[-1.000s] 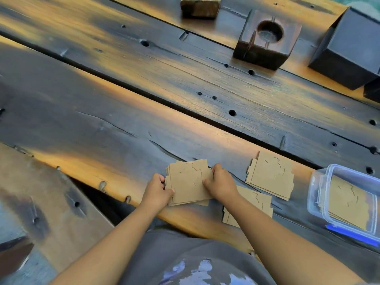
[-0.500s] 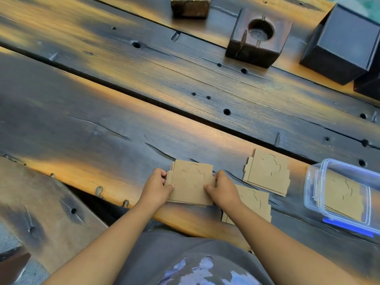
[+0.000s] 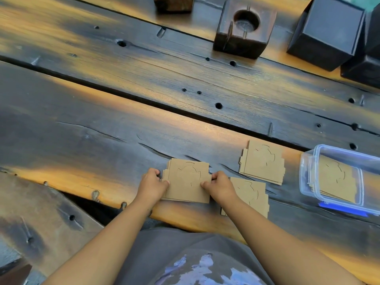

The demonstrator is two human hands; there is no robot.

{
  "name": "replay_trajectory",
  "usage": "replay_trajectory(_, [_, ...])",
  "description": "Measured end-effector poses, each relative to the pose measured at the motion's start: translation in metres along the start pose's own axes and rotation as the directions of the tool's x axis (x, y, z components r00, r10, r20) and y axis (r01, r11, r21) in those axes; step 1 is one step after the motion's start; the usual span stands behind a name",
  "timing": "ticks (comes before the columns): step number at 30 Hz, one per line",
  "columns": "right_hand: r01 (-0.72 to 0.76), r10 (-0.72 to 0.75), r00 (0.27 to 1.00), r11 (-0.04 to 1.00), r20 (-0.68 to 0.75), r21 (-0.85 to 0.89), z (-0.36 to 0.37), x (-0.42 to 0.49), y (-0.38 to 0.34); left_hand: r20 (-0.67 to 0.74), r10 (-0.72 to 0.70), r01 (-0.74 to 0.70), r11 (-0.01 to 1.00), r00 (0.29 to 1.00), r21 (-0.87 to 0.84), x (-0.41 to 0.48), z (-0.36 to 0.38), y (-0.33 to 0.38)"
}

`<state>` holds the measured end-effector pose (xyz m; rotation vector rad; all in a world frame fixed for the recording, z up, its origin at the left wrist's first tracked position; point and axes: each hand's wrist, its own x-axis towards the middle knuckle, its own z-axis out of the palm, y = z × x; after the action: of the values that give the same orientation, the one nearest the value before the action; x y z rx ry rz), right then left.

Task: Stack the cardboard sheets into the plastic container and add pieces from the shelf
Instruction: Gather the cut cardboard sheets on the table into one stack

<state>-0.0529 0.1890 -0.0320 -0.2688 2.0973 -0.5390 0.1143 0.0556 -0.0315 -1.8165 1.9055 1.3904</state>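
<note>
A stack of brown cardboard sheets (image 3: 188, 179) lies flat near the table's front edge. My left hand (image 3: 153, 185) grips its left side and my right hand (image 3: 220, 187) grips its right side. A second pile of sheets (image 3: 264, 162) rests further right, and a third pile (image 3: 254, 195) sits partly under my right forearm. At the right edge stands a clear plastic container (image 3: 308, 173) with a blue clip, holding several cardboard sheets (image 3: 335, 179).
The table (image 3: 144, 95) is dark scorched wood with gaps and holes. A wooden block with a round hole (image 3: 244, 27), another block (image 3: 172, 4) and dark boxes (image 3: 327, 31) stand at the far side. A lower bench (image 3: 41, 221) sits at the front left.
Both hands have squared the fanned sheets into a tidier stack, now lying flatter on the table. The camera view shifted slightly.
</note>
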Motion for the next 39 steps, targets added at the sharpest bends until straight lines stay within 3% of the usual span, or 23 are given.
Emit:
replay_trajectory(4, [-0.066,0.064,0.998,0.987,0.019,0.147,0.003,0.001,-0.001,0.065,-0.064,0.070,0.994,0.996,-0.089,-0.004,0.005,0.005])
replay_trajectory(9, [-0.104,0.091,0.994,0.958,0.061,0.267,-0.007,-0.003,0.005,0.038,-0.039,0.043,0.992,0.999,-0.116,-0.012,0.009,0.009])
replay_trajectory(15, [-0.086,0.090,0.996,0.946,0.003,0.313,-0.040,-0.010,0.028,0.055,0.045,-0.035,0.984,0.997,-0.174,-0.022,0.031,0.027])
replay_trajectory(26, [-0.085,0.114,0.992,0.919,-0.055,0.384,-0.117,-0.035,0.105,0.285,0.115,-0.084,0.989,0.952,-0.118,-0.052,0.108,0.064])
replay_trajectory(39, [-0.104,0.142,0.986,0.931,-0.083,0.351,-0.134,-0.029,0.135,0.260,0.099,-0.107,0.994,0.960,0.016,-0.062,0.151,0.072])
